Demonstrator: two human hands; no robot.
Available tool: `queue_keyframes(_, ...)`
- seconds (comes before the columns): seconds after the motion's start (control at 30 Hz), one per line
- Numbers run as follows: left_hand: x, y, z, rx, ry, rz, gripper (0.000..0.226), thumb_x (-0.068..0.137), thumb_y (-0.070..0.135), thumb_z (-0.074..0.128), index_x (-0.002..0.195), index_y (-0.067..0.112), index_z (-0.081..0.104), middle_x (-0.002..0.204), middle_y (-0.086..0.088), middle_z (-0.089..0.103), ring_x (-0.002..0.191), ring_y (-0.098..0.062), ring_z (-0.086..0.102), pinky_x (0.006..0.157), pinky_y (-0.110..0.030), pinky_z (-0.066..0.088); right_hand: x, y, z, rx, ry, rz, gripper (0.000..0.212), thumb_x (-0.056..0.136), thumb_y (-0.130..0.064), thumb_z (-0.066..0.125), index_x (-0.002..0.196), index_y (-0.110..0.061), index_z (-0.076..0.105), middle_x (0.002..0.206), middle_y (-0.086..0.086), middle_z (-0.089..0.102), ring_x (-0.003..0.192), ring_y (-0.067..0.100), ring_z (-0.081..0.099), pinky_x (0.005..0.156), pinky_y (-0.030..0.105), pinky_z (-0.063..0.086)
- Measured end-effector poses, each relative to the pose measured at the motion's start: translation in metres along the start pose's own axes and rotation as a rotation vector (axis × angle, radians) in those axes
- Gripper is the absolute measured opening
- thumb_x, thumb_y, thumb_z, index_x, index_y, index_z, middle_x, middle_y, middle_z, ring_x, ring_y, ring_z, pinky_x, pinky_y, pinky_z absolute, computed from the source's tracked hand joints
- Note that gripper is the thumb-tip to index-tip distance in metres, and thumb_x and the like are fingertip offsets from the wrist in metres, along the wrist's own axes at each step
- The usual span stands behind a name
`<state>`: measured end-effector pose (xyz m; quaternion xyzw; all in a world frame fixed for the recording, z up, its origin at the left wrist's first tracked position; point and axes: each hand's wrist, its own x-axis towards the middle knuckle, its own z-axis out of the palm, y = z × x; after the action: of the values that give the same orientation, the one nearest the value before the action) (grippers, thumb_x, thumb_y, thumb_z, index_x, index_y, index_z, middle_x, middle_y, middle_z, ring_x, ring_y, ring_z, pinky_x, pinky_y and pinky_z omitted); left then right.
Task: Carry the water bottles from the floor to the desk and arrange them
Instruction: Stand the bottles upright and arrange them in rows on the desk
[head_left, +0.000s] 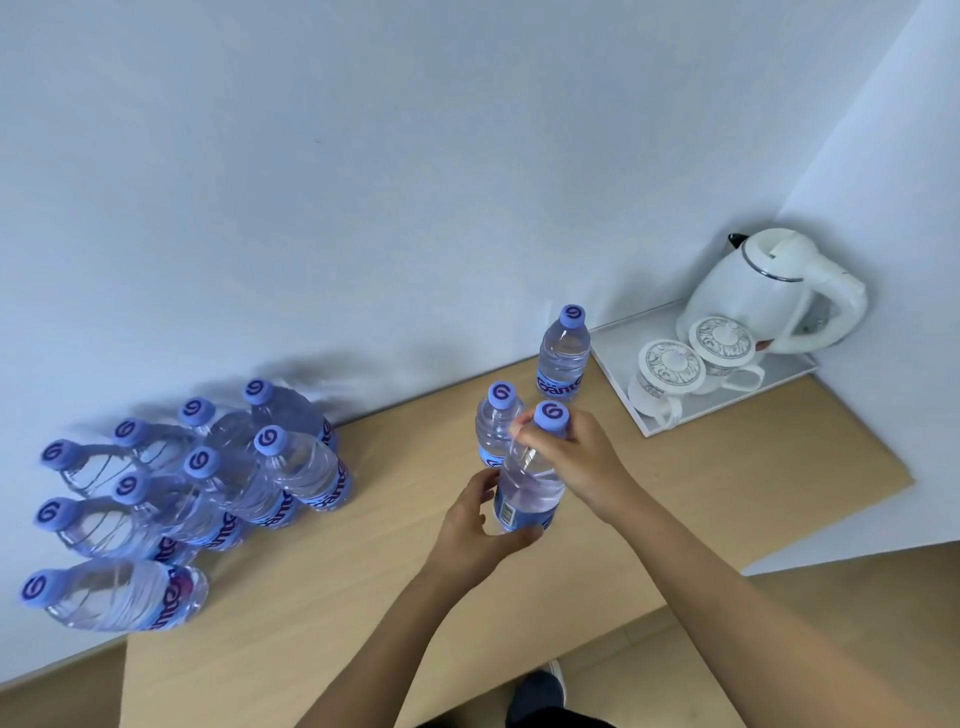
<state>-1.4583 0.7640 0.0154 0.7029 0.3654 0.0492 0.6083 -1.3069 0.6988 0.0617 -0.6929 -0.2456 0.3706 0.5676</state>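
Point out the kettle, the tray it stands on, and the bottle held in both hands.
kettle (763, 296), head view, on its white body.
tray (613, 353), head view, on its bare left part.
held bottle (530, 488), head view, on its clear middle.

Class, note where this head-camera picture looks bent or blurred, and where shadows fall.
Head view: wide-angle distortion leans the bottle cluster outward at left; those bottles smear slightly, with soft shadows on the wall behind; the held bottle looks sharper.

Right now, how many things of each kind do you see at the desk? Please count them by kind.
water bottles: 12
lidded cups: 2
kettle: 1
tray: 1
Total: 16
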Motion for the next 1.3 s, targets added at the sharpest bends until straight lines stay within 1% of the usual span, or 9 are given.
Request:
queue_keyframes(0.07, -0.004, 0.014, -0.011, -0.058, -0.041, 0.038, 0.059, 0.069, 0.022, 0.086, 0.119, 0.027, 0.055, 0.112, 0.012, 0.067, 0.105, -0.004, 0.062, 0.086, -0.021, 0.052, 0.001, -0.025, 0.005, 0.035, -0.028, -0.024, 0.028, 0.077, -0.027, 0.066, 0.081, 0.000, 0.064, 0.071, 0.001, 0.061, 0.069, 0.009, 0.057, 0.066, 0.020, 0.046)
queue_keyframes(0.13, -0.011, 0.030, -0.022, -0.098, -0.066, 0.080, 0.054, 0.068, 0.020, 0.087, 0.113, 0.026, 0.057, 0.100, 0.010, 0.070, 0.089, -0.004, 0.067, 0.069, -0.017, 0.053, 0.000, -0.050, 0.012, 0.100, -0.058, -0.040, 0.015, 0.076, -0.026, 0.067, 0.068, -0.013, 0.070, 0.072, -0.001, 0.069, 0.071, 0.010, 0.064, 0.068, 0.021, 0.050)
queue_keyframes(0.27, -0.024, 0.058, -0.044, -0.153, -0.104, 0.165, 0.054, 0.068, 0.015, 0.087, 0.111, 0.020, 0.055, 0.082, -0.004, 0.070, 0.066, -0.019, 0.065, 0.054, -0.032, 0.053, 0.001, -0.091, 0.030, 0.244, -0.101, -0.017, 0.017, 0.078, -0.024, 0.069, 0.063, -0.017, 0.071, 0.075, 0.011, 0.072, 0.074, 0.023, 0.066, 0.071, 0.034, 0.053)
queue_keyframes(0.43, -0.043, 0.074, -0.063, -0.231, 0.017, 0.212, 0.055, 0.063, 0.014, 0.086, 0.109, 0.014, 0.056, 0.093, -0.010, 0.071, 0.077, -0.021, 0.069, 0.068, -0.031, 0.056, -0.001, -0.125, 0.053, 0.323, -0.114, 0.050, 0.014, 0.081, -0.024, 0.074, 0.080, -0.011, 0.068, 0.083, 0.012, 0.075, 0.074, 0.029, 0.066, 0.071, 0.037, 0.055)
queue_keyframes(0.63, -0.066, 0.082, -0.078, -0.266, 0.133, 0.266, 0.046, 0.062, 0.012, 0.086, 0.099, 0.019, 0.060, 0.083, 0.002, 0.073, 0.071, -0.012, 0.069, 0.062, -0.022, 0.054, -0.015, -0.137, 0.090, 0.200, 0.037, -0.081, 0.026, 0.075, -0.032, 0.083, 0.076, -0.017, 0.061, 0.060, -0.004, 0.062, 0.055, 0.012, 0.061, 0.051, 0.022, 0.050)
queue_keyframes(0.9, -0.086, 0.090, -0.102, -0.309, -0.005, 0.285, 0.053, 0.065, 0.009, 0.086, 0.108, 0.018, 0.056, 0.085, 0.007, 0.071, 0.075, -0.010, 0.068, 0.065, -0.020, 0.053, -0.020, -0.154, 0.097, 0.292, -0.085, -0.038, 0.010, 0.074, -0.012, 0.075, 0.067, -0.016, 0.070, 0.078, 0.013, 0.073, 0.069, 0.026, 0.069, 0.067, 0.039, 0.059)
queue_keyframes(1.03, -0.094, 0.093, -0.109, -0.369, -0.119, 0.277, 0.058, 0.068, 0.009, 0.083, 0.117, 0.010, 0.052, 0.087, 0.003, 0.069, 0.077, -0.013, 0.066, 0.069, -0.022, 0.052, -0.021, -0.161, 0.095, 0.374, -0.192, -0.003, 0.015, 0.081, -0.008, 0.070, 0.066, -0.012, 0.070, 0.082, 0.017, 0.074, 0.073, 0.031, 0.071, 0.064, 0.035, 0.059)
queue_keyframes(1.17, -0.097, 0.094, -0.111, -0.387, -0.073, 0.276, 0.059, 0.063, 0.014, 0.084, 0.114, 0.012, 0.054, 0.089, 0.001, 0.072, 0.080, -0.015, 0.068, 0.070, -0.025, 0.054, -0.023, -0.160, 0.099, 0.388, -0.184, -0.023, 0.009, 0.082, -0.017, 0.073, 0.077, -0.012, 0.067, 0.089, 0.016, 0.075, 0.078, 0.032, 0.072, 0.066, 0.037, 0.060)
queue_keyframes(1.3, -0.097, 0.095, -0.109, -0.360, 0.059, 0.266, 0.054, 0.063, 0.010, 0.087, 0.107, 0.017, 0.056, 0.087, 0.003, 0.073, 0.078, -0.013, 0.071, 0.066, -0.021, 0.054, -0.029, -0.153, 0.109, 0.180, 0.003, -0.127, 0.032, 0.072, -0.041, 0.081, 0.085, -0.015, 0.065, 0.083, 0.006, 0.074, 0.076, 0.024, 0.074, 0.075, 0.046, 0.060)
